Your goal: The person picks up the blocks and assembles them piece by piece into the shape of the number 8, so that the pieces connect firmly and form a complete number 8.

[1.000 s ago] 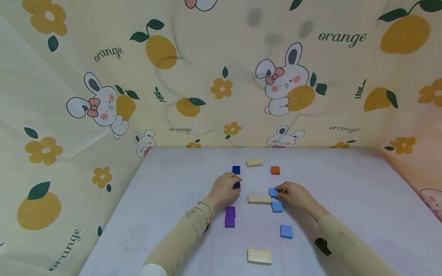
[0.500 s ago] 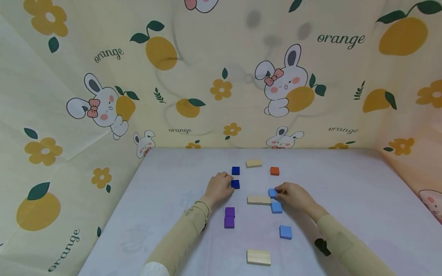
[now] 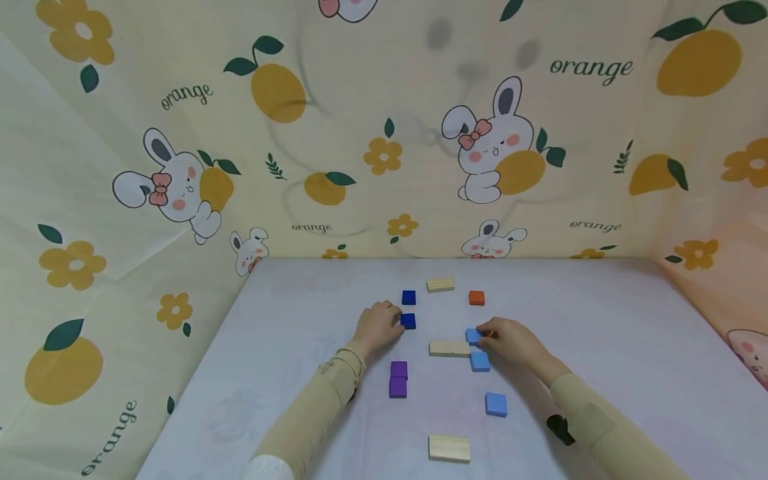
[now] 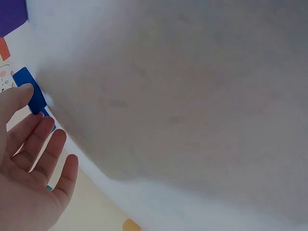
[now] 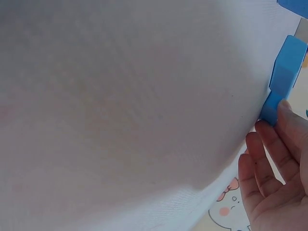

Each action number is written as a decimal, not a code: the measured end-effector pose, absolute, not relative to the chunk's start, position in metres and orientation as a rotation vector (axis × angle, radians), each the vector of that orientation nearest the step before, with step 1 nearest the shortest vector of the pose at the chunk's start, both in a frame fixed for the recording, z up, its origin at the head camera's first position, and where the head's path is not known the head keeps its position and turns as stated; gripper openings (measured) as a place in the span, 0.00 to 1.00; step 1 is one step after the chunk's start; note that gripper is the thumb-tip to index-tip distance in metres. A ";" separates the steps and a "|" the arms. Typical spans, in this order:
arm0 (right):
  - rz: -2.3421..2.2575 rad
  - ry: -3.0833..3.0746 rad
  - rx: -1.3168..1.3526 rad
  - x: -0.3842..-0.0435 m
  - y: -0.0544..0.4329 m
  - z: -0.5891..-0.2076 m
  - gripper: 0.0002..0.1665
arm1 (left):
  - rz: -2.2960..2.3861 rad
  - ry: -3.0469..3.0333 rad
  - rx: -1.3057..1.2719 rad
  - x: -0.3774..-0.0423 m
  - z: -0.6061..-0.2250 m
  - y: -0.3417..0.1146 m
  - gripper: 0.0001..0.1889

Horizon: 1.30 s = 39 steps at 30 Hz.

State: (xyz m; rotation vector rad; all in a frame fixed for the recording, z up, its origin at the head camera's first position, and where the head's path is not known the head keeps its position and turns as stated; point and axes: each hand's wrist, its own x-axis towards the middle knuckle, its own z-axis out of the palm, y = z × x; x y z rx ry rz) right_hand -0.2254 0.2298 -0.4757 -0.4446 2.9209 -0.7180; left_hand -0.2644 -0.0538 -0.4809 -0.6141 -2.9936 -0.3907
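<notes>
At the left of the middle, my left hand [image 3: 378, 327] has its thumb and forefinger at the left part of a dark blue block [image 3: 408, 321]. In the left wrist view, the thumb lies against that block [image 4: 31, 91] and the forefinger tip meets its other end, the remaining fingers loosely bent. My right hand [image 3: 513, 340] pinches a light blue block [image 3: 473, 337] by its right side, beside the right end of a long wooden block [image 3: 449, 349]. A second light blue block [image 3: 480, 362] lies just nearer; in the right wrist view it [image 5: 288, 62] stands in front of the pinched one.
Farther back lie another dark blue block [image 3: 409, 297], a wooden block [image 3: 441, 285] and an orange block [image 3: 477, 298]. Nearer are two purple blocks [image 3: 399, 379] touching, a light blue block [image 3: 496, 405] and a wooden block [image 3: 449, 449]. Patterned cloth [image 3: 336, 133] surrounds the white table [image 3: 288, 300].
My left hand has drawn back a little to the left, uncovering more of the dark blue block. My right hand stays at the light blue block, and the blocks keep their places.
</notes>
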 end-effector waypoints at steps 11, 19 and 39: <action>-0.715 2.933 -0.472 -0.225 0.232 -0.476 0.18 | -0.380 -3.017 -0.630 -0.267 -0.482 -0.052 0.16; -0.722 2.916 -0.451 -0.225 0.232 -0.477 0.18 | -0.355 -3.008 -0.679 -0.263 -0.482 -0.051 0.16; -0.742 2.923 -0.450 -0.227 0.232 -0.480 0.18 | -0.346 -3.026 -0.746 -0.253 -0.482 -0.046 0.17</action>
